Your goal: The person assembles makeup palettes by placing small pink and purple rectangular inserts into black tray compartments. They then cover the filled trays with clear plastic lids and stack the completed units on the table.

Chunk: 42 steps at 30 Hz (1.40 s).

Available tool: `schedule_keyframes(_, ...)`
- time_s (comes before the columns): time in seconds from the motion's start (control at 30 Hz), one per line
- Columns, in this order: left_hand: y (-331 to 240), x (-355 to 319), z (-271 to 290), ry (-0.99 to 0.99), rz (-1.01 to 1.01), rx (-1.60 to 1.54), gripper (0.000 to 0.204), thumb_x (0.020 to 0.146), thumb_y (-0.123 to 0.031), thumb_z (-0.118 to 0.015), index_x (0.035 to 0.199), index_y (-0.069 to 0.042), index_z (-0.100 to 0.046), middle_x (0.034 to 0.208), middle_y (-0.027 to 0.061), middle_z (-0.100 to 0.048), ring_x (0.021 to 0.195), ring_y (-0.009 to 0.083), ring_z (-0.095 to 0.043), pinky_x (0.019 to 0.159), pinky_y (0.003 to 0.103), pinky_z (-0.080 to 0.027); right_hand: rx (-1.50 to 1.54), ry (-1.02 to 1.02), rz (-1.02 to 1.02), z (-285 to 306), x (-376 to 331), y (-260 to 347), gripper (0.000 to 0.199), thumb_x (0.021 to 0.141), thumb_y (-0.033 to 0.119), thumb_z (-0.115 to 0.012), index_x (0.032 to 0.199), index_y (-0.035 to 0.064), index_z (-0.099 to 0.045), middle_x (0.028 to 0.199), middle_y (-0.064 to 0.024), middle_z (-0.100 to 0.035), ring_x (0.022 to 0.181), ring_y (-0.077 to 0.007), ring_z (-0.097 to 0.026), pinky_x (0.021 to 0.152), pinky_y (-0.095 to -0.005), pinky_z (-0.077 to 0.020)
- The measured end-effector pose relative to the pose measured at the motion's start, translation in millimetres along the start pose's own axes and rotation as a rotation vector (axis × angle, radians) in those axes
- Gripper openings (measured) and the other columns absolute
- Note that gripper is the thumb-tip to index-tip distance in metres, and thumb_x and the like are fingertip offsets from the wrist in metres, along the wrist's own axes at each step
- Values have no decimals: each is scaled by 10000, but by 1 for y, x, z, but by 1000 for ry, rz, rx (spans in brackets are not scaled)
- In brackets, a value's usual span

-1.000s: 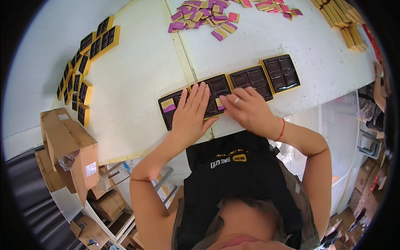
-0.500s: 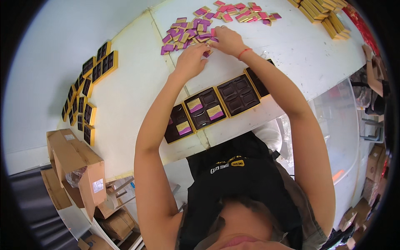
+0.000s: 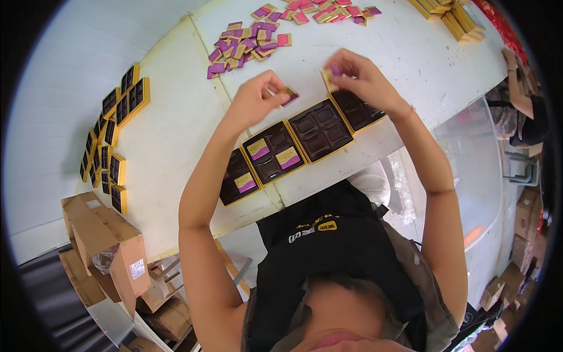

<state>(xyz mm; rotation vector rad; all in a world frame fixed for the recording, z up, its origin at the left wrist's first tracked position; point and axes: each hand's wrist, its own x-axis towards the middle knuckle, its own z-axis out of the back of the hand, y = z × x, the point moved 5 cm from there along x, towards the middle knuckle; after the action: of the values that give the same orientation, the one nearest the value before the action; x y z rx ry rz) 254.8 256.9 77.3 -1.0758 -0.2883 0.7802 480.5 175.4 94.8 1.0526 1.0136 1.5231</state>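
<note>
Holding small purple-gold packet [image 3: 288,94] in your left hand [image 3: 253,101] grip; right hand [image 3: 359,79] pinches another packet [image 3: 332,75]; dark trays [image 3: 293,149] near table [image 3: 176,135] edge.

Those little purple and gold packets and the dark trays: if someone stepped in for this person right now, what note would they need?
Left hand: pinches one purple and gold packet above the trays.
Right hand: holds another packet over the right-hand tray.
Trays: four dark, gold-rimmed trays lie in a row at the white table edge.
Done: the left tray holds one packet, the second tray two.
Left: the third tray shows only bare compartments; the right-hand tray is partly hidden.
Supply: loose packets lie further back; more trays on the left.
</note>
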Motion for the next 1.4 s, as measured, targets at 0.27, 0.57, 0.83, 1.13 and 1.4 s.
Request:
schedule_keyframes(0.27,-39,-48,-49,-13,-126,234,278,874,-119,-710,1146,-99,-656,1007,70,-616,653,160,-540,613,312,-454,-42,-11,33,-41,-78,23,255,875,-87,-639,1090,48,-659,894,-36,-601,843,-142,-600,708,-271,-501)
schedule_keyframes(0.57,-49,-91,-75,-135,-370,769,809,819,-463,-765,1438,-28,-480,1527,149,-435,1373,350,-447,1134,461,-351,-640,-7,412,-36,-82,26,178,782,46,-744,945,102,-698,949,-15,-618,968,-214,-564,861,-348,-431)
schedule_keyframes(0.83,-50,-85,-81,-29,-347,870,939,785,-593,-734,1433,28,-459,1544,164,-398,1433,359,-355,1181,505,-268,-794,189,438,-38,-94,42,236,783,114,-763,1014,73,-730,1025,-44,-610,1025,-235,-580,901,-396,-430)
schedule_keyframes(1.13,-29,85,12,-406,-299,816,430,773,-324,-811,1082,-49,-695,1125,137,-688,1056,336,-597,928,448,-444,-739,-330,370,70,60,-30,253,862,80,-699,1115,78,-712,1122,-126,-662,1057,-311,-601,960,-415,-486)
schedule_keyframes(1.4,-10,129,15,-308,-168,834,378,769,-313,-803,1057,-78,-735,1065,132,-696,1011,317,-614,887,432,-479,-1160,-352,243,73,158,-78,137,856,130,-666,968,71,-718,1031,-105,-685,1064,-279,-597,890,-405,-469)
